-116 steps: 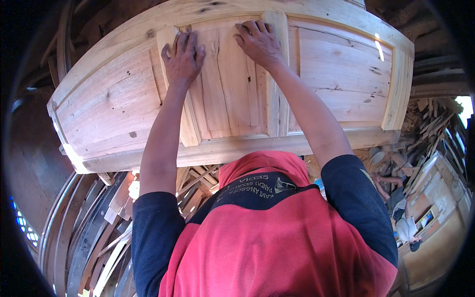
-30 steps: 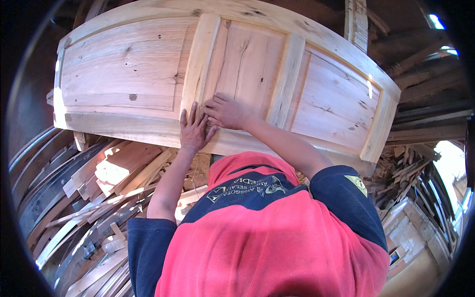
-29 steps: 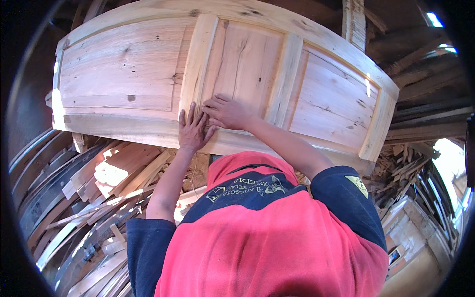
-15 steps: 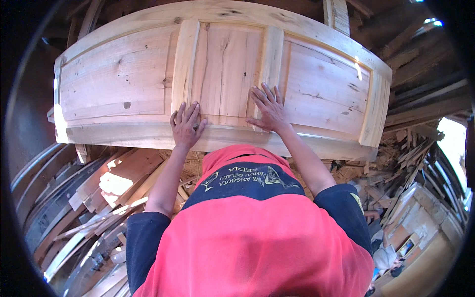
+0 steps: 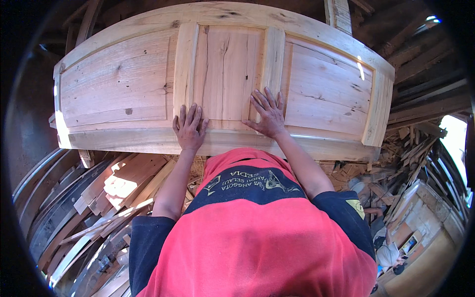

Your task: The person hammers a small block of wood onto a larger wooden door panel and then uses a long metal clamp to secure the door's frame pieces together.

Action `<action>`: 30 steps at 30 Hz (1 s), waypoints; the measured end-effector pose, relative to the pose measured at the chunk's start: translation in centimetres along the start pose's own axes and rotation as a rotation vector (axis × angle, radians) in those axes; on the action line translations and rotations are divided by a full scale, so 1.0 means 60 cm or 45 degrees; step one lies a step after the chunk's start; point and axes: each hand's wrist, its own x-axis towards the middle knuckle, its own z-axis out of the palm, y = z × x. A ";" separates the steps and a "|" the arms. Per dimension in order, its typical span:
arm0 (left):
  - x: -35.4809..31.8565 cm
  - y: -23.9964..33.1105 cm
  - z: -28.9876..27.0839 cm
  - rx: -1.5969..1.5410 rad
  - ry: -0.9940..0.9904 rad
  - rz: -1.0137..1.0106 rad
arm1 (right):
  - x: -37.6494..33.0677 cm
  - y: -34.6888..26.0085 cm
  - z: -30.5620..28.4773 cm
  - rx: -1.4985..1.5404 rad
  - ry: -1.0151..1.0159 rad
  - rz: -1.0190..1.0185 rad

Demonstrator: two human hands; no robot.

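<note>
A large wooden panelled piece [image 5: 227, 74], like a door or headboard, lies in front of me. Two upright rails divide it into three inset panels of pinkish wood with dark cracks and knots. My left hand [image 5: 190, 131] lies flat on the near rail, at the foot of the left upright [image 5: 184, 74], fingers stretched away from me. Across the foot of the right upright [image 5: 272, 59] rests my right hand [image 5: 268, 118], its fingers spread and the thumb toward the middle panel. Neither hand holds anything.
Stacked boards and offcuts [image 5: 123, 183] fill the floor at left. At right lie wood scraps [image 5: 396, 158] and a pale wooden piece [image 5: 420, 213]. Another person [image 5: 388, 252] is partly visible at the lower right. Beams [image 5: 338, 17] stand behind the panelled piece.
Both hands stay flat on the wood and have shifted only slightly, the left a little to the right and nearer me. The view has moved slightly.
</note>
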 end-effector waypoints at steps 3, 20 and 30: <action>0.001 0.000 -0.001 0.022 -0.003 0.007 | -0.001 -0.001 -0.001 -0.016 -0.026 0.025; -0.012 -0.006 0.001 0.034 0.031 0.022 | -0.011 -0.007 -0.001 -0.024 0.067 -0.017; 0.052 -0.095 -0.022 -0.482 0.186 -0.017 | -0.072 0.065 -0.009 0.124 0.389 0.120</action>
